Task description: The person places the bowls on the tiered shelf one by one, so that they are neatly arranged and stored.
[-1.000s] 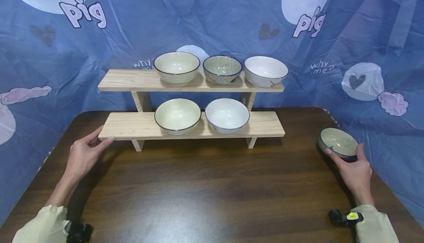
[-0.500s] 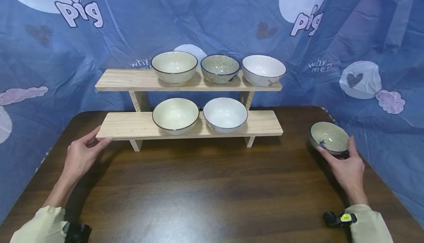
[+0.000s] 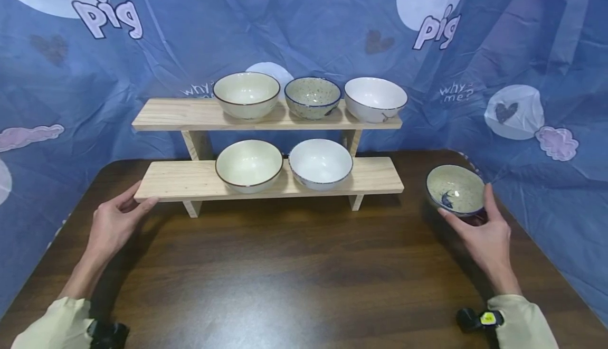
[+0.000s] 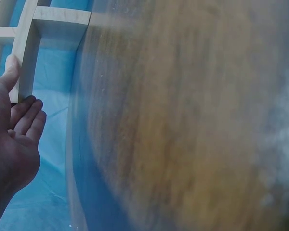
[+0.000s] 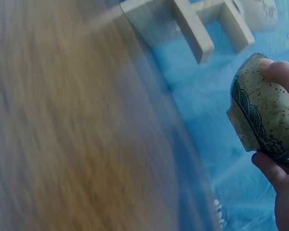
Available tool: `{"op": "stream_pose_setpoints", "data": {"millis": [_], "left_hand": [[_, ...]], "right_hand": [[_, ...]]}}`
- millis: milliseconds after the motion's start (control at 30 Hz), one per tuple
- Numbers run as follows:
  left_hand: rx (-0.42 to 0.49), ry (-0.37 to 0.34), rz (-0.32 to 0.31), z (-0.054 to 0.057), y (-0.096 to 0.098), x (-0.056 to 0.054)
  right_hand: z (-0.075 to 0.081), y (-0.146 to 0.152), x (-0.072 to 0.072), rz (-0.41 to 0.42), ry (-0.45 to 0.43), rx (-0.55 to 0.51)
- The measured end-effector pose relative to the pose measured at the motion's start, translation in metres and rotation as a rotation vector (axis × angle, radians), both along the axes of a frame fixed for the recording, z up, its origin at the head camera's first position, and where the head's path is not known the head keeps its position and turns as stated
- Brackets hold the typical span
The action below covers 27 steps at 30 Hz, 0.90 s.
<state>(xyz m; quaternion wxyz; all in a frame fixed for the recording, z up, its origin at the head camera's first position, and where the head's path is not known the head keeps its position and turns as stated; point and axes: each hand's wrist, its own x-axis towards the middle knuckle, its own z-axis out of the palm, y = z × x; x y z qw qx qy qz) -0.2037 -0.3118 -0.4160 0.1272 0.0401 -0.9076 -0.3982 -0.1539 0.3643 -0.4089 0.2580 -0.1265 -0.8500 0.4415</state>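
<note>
My right hand (image 3: 486, 238) holds a speckled green-grey bowl (image 3: 455, 189) with a blue rim and a blue motif inside, raised over the table's right side. In the right wrist view its outside shows a dark wave pattern (image 5: 250, 113), with thumb and fingers on opposite sides. At the left, my left hand (image 3: 110, 225) grips the end of the lower board of a two-tier wooden shelf (image 3: 185, 180). That lower board carries a cream bowl (image 3: 249, 165) and a white bowl (image 3: 320, 163). Above stand another cream bowl (image 3: 247, 94), a speckled blue-rimmed bowl (image 3: 312, 97) and a white bowl (image 3: 375, 98).
The shelf stands at the back of a dark brown wooden table (image 3: 285, 264). Behind and around the table hangs a blue printed cloth (image 3: 323, 21). Bare board shows at the left of both tiers and at the right of the lower one.
My right hand has carried the speckled bowl left and slightly up, toward the shelf. My left hand keeps its place on the board's end; the head view has shifted slightly.
</note>
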Motion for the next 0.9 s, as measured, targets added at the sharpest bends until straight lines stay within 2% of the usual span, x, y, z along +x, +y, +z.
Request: {"op": "stream_pose_setpoints", "data": {"millis": [233,500,900], "left_hand": [[-0.011,0.012,-0.001,-0.001,-0.001,0.0],[-0.008,0.006,0.003,0.0,-0.001,0.0],[-0.004,0.012,-0.001,-0.002,-0.001,0.0]], "right_hand": [[0.01,-0.016,0.001,0.057,0.046,0.015],[0.016,-0.031,0.003,0.124,0.04,0.032],[0.022,-0.052,-0.009,0.236,0.057,0.06]]}}
